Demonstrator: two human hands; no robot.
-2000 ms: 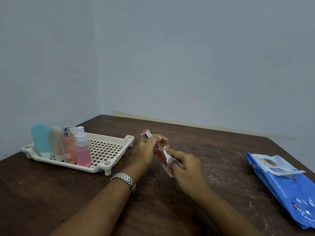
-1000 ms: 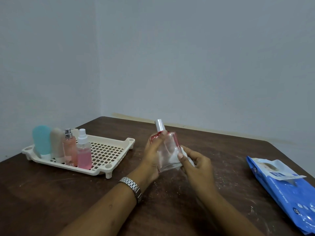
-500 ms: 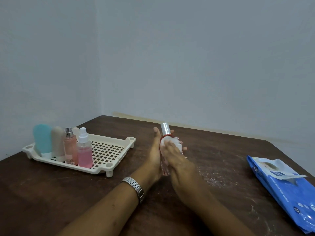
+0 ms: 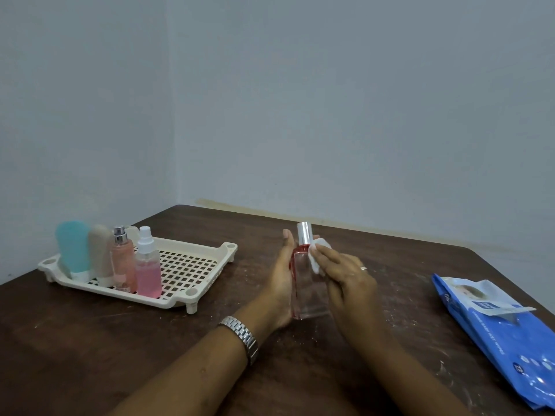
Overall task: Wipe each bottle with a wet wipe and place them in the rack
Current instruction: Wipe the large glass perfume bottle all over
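Silver link watch (image 4: pixel 240 334), finger ring (image 4: pixel 363 268)

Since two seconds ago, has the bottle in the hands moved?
Yes. The bottle stood up from its tilt, and its cap swung right, away from the rack.

Blue wet-wipes pack (image 4: pixel 504 334), right side of the desk (image 4: pixel 90 340): a white print line runs along its front, too blurred to read. A dark round badge near its close end has two characters, maybe "22", unsure. The flap label (image 4: pixel 486 304) has a blue block, illegible.
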